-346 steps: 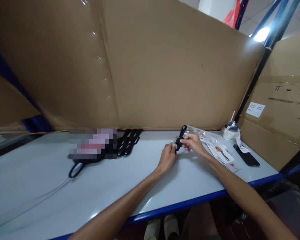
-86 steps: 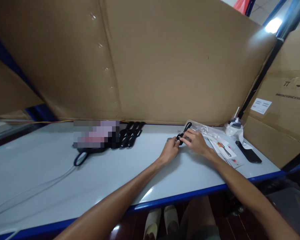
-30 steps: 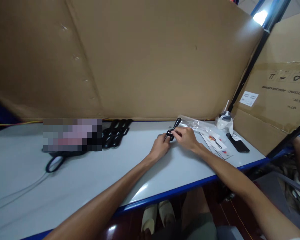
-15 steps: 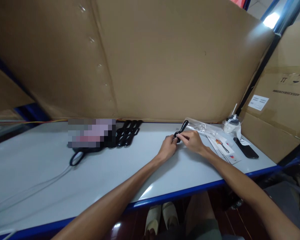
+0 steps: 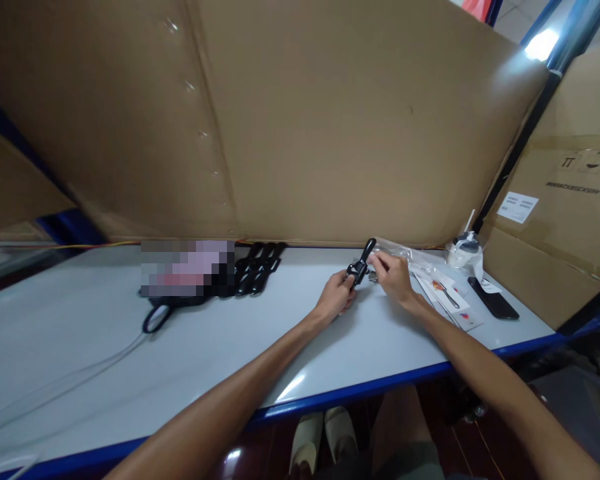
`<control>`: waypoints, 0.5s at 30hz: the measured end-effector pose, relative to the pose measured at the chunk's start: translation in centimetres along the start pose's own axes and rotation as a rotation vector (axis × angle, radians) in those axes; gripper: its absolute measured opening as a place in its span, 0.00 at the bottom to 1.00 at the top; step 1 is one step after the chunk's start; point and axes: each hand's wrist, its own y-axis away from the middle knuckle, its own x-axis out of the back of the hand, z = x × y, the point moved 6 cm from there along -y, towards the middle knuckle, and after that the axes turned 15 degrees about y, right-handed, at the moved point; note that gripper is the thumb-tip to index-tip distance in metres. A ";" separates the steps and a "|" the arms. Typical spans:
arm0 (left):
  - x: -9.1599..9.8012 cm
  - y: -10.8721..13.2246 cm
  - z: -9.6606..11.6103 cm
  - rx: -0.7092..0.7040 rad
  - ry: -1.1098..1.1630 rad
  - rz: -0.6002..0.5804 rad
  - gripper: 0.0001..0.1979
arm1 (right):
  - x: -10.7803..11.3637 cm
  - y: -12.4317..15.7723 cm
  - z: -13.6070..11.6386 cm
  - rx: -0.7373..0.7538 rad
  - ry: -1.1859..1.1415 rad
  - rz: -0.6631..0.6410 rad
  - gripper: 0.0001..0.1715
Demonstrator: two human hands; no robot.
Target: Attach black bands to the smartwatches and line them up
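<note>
My left hand (image 5: 336,293) is closed round the lower handle of a glossy black spokeshave (image 5: 366,253), which has silvery metal at its middle. The tool's other handle points up and away to the right. Just right of it is my right hand (image 5: 393,277), its thumb and fingertips pinched together beside the upper handle. Whatever the pinch holds is too small to make out. Small metal parts (image 5: 373,275) lie on the table close under the right fingertips. More black spokeshaves (image 5: 260,270) lie in a row to the left, near the cardboard wall.
Clear plastic bags (image 5: 405,253) and printed cards (image 5: 450,297) lie right of my hands. Beyond them are a black phone (image 5: 495,300) and a bagged cup with a straw (image 5: 465,250). A cabled black device (image 5: 175,300), partly pixelated, stands left. Cardboard (image 5: 320,133) walls the back.
My right hand has moved off the spokeshave's middle, slightly to the right. The tool's metal middle and the small parts on the table now show. My left hand keeps its hold.
</note>
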 end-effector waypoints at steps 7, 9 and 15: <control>-0.4 0.4 0.6 0.027 0.019 -0.025 0.15 | -3.5 0.2 2.4 -0.408 -0.530 -0.415 0.11; -0.5 0.4 0.6 0.026 0.012 -0.034 0.15 | -4.1 0.6 2.0 -0.444 -0.624 -0.516 0.09; -0.5 0.5 0.6 -0.018 -0.019 -0.027 0.16 | -3.9 0.9 1.2 -0.432 -0.708 -0.564 0.10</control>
